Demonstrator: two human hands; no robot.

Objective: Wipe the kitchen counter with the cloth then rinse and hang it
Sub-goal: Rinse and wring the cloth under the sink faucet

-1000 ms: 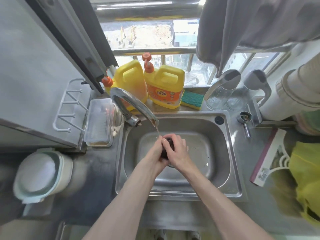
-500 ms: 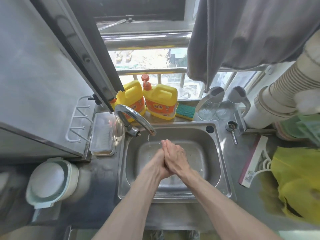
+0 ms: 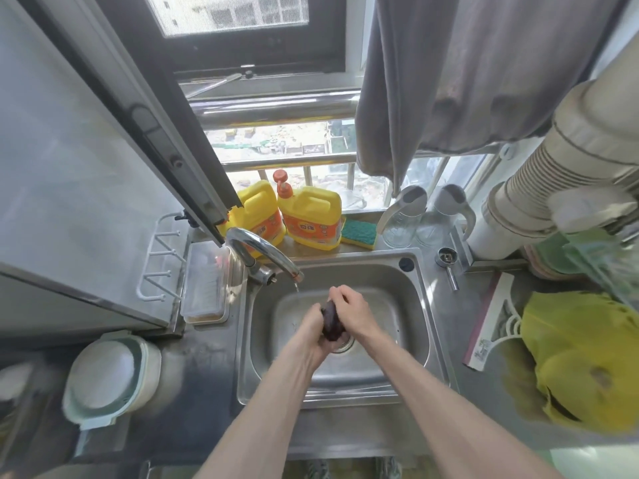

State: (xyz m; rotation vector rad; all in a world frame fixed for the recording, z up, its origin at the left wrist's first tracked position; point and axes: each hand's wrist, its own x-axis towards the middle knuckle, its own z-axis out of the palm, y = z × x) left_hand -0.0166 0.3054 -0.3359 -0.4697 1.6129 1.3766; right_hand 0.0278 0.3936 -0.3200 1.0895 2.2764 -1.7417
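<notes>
My forearms cross the front strip of the counter (image 3: 345, 433) and meet over the steel sink (image 3: 269, 344). There both hands are clenched on the cloth (image 3: 331, 321), a dark wadded lump. My left hand (image 3: 311, 328) grips it from underneath and my right hand (image 3: 351, 307) curls over its top with the knuckles up. The bundle hangs inside the basin just above the drain (image 3: 345, 344); I cannot tell whether it touches the bottom.

Well out to the left of my hands sits a pale green lidded pot (image 3: 110, 375) on the counter, and to the right, about as far, a crumpled yellow bag (image 3: 581, 357).

Just beyond my hands and a little left, the spout of the curved tap (image 3: 262, 248) ends above the basin – a thin drip hangs from its tip. Left of the tap lies a clear plastic box (image 3: 207, 281), beside a white hook rack (image 3: 159, 261).

Farther back, along the sill, stand two yellow detergent jugs (image 3: 311, 219), then a green sponge (image 3: 358, 233) and two glass pitchers (image 3: 401, 219) to their right. Above those, beyond my right hand, a grey towel (image 3: 466, 81) hangs over the window.
</notes>
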